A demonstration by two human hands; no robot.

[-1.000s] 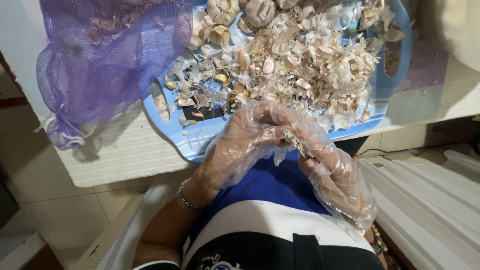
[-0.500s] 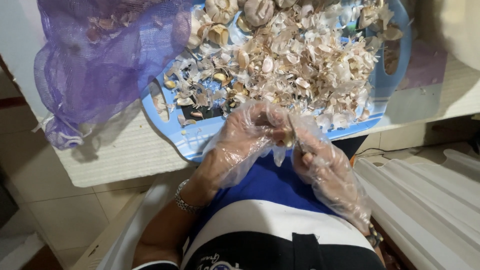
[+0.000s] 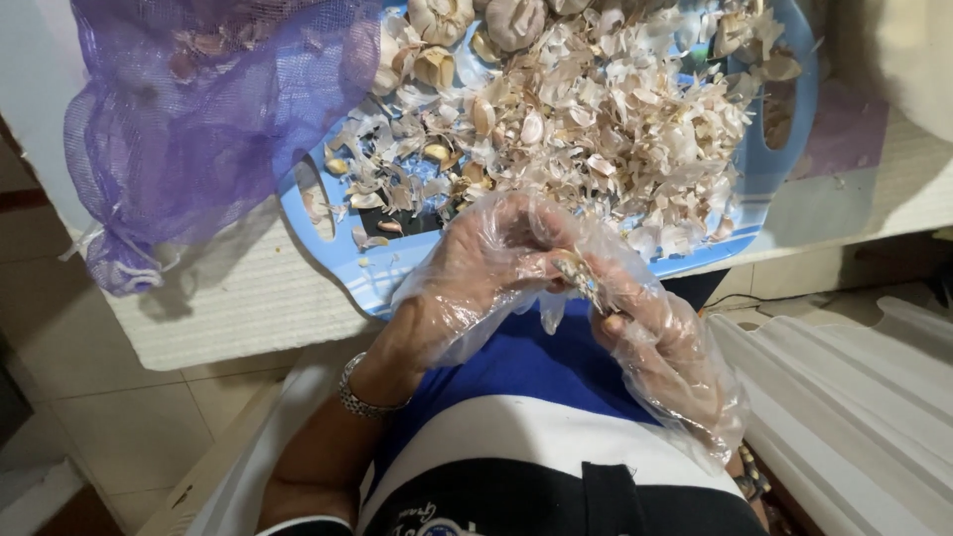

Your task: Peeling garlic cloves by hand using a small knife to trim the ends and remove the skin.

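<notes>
Both my hands wear loose clear plastic gloves and meet just below the tray's near edge, over my lap. My left hand (image 3: 476, 278) and my right hand (image 3: 660, 342) pinch a small garlic clove (image 3: 578, 275) between their fingertips. A pale blue plastic tray (image 3: 397, 268) lies on the counter, heaped with papery garlic skins (image 3: 615, 119). Whole garlic bulbs (image 3: 516, 20) sit at the tray's far edge. A metal bracelet (image 3: 359, 397) circles my left wrist.
A purple mesh bag (image 3: 199, 119) with some garlic bits lies on the white counter (image 3: 228, 298) left of the tray. Tiled floor (image 3: 119, 437) is below left. A white ribbed surface (image 3: 854, 397) runs along my right side.
My hands have stayed together on the clove, shifting slightly; my right hand's fingers have come back up against the left hand's fingertips.
</notes>
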